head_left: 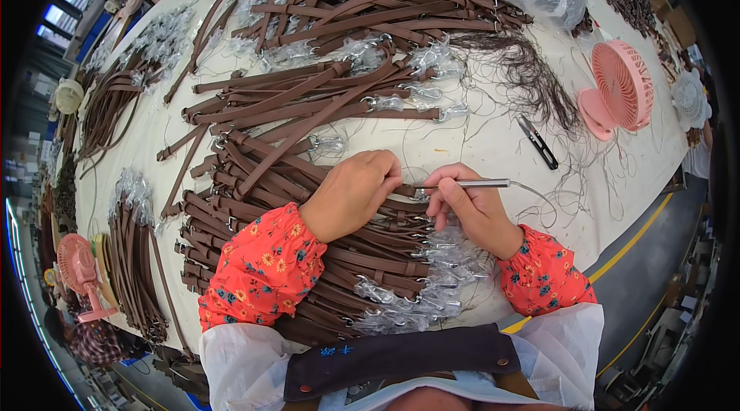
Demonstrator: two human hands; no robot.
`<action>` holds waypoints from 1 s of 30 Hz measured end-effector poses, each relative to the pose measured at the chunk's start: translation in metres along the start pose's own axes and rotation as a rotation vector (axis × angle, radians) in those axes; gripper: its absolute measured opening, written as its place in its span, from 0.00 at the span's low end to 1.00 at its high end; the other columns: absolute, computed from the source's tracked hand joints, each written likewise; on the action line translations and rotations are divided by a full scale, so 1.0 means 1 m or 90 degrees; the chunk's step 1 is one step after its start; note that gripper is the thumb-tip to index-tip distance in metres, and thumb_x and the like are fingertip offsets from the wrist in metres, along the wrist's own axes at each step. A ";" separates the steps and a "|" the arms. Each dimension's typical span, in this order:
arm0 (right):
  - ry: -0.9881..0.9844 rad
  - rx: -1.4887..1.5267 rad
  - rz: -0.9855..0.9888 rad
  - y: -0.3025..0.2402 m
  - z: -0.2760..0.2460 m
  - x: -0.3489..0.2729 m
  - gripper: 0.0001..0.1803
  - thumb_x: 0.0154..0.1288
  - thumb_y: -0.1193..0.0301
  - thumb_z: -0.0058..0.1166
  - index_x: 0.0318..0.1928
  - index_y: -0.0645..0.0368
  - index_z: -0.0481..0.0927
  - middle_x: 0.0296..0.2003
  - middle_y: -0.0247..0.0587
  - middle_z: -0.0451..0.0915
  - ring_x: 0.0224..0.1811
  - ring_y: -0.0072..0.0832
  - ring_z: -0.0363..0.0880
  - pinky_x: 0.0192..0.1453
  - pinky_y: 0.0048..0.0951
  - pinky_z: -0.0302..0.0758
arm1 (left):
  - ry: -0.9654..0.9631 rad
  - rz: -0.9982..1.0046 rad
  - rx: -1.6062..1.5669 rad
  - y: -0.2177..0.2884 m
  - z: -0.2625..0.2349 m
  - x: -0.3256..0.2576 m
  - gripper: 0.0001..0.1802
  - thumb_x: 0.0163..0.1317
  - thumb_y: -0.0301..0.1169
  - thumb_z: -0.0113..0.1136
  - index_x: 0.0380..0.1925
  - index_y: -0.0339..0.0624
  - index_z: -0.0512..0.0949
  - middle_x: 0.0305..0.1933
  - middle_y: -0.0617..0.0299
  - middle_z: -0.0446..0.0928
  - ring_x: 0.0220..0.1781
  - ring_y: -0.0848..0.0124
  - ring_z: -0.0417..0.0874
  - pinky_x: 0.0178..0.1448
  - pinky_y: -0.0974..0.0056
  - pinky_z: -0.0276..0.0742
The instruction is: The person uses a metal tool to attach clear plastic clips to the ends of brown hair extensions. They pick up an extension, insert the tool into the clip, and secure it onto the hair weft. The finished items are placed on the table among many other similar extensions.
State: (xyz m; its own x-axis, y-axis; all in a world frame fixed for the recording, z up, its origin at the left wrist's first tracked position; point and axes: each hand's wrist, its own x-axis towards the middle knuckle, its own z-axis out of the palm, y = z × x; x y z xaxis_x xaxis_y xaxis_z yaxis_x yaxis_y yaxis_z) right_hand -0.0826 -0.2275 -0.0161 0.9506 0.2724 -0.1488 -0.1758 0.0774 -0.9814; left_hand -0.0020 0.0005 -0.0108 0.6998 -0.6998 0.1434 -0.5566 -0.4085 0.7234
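A slim metal tool (470, 184), pen-like with a thin cord trailing from its far end, is being pinched in the right hand (472, 210), thumb and forefinger closing around its shaft and the other fingers curling under. Its tip is pointing left, meeting the end of a brown strap (401, 192) at the centre of the table. The left hand (353, 193) is closing over that strap end, fingertips pressing it down right beside the tool tip, so the two hands are nearly touching.

Beneath both hands a heap of brown straps (339, 264) is lying, many with metal clasps wrapped in clear plastic (432, 288). More straps (308, 102) are spreading farther up the pale table (478, 141). Black snips (537, 142) are lying to the right among loose dark threads (532, 75), and a pink fan (617, 91) is standing beyond them near the table's right edge.
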 end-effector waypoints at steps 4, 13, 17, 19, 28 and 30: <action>0.002 -0.009 0.001 0.000 0.000 0.000 0.16 0.83 0.62 0.41 0.53 0.61 0.74 0.32 0.35 0.79 0.27 0.17 0.78 0.32 0.19 0.73 | -0.001 -0.001 -0.002 0.000 0.000 0.000 0.06 0.66 0.27 0.62 0.37 0.38 0.74 0.32 0.49 0.77 0.34 0.50 0.78 0.40 0.53 0.74; 0.000 -0.009 0.004 -0.001 0.000 0.000 0.15 0.83 0.63 0.41 0.53 0.61 0.74 0.32 0.35 0.79 0.26 0.17 0.78 0.31 0.19 0.73 | -0.003 -0.003 -0.004 0.000 0.000 0.000 0.06 0.66 0.27 0.61 0.37 0.38 0.74 0.32 0.49 0.77 0.34 0.50 0.78 0.39 0.53 0.73; 0.007 0.010 -0.011 0.001 -0.002 -0.002 0.14 0.82 0.64 0.42 0.54 0.61 0.75 0.33 0.37 0.80 0.29 0.18 0.79 0.34 0.20 0.75 | 0.001 -0.052 -0.039 0.000 0.000 0.000 0.06 0.65 0.26 0.61 0.38 0.37 0.74 0.32 0.50 0.77 0.34 0.50 0.79 0.40 0.53 0.74; 0.019 0.013 -0.043 0.004 -0.001 -0.001 0.14 0.82 0.66 0.43 0.55 0.62 0.75 0.36 0.38 0.81 0.32 0.20 0.81 0.38 0.22 0.77 | 0.021 0.021 0.032 -0.001 -0.002 0.000 0.05 0.65 0.26 0.62 0.38 0.37 0.76 0.33 0.51 0.78 0.35 0.51 0.79 0.41 0.53 0.75; -0.088 -0.295 -0.232 -0.005 0.002 0.000 0.10 0.76 0.74 0.49 0.54 0.61 0.77 0.41 0.46 0.85 0.43 0.38 0.87 0.49 0.32 0.81 | -0.381 -0.027 -0.049 0.015 -0.038 -0.006 0.07 0.62 0.30 0.65 0.36 0.38 0.83 0.33 0.51 0.82 0.37 0.51 0.84 0.41 0.54 0.78; -0.095 -0.324 -0.247 -0.006 0.001 0.001 0.10 0.76 0.75 0.50 0.54 0.60 0.77 0.39 0.46 0.86 0.41 0.39 0.88 0.47 0.32 0.82 | -0.291 -0.006 0.010 0.012 -0.043 -0.010 0.07 0.61 0.30 0.66 0.36 0.39 0.81 0.34 0.52 0.81 0.36 0.51 0.83 0.41 0.53 0.78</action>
State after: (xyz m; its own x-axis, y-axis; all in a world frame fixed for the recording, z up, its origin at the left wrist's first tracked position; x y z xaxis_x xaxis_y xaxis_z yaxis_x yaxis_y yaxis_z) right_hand -0.0809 -0.2268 -0.0101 0.8684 0.4492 0.2100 0.3503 -0.2560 -0.9010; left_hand 0.0035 0.0279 0.0258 0.4378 -0.8811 -0.1788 -0.5606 -0.4230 0.7119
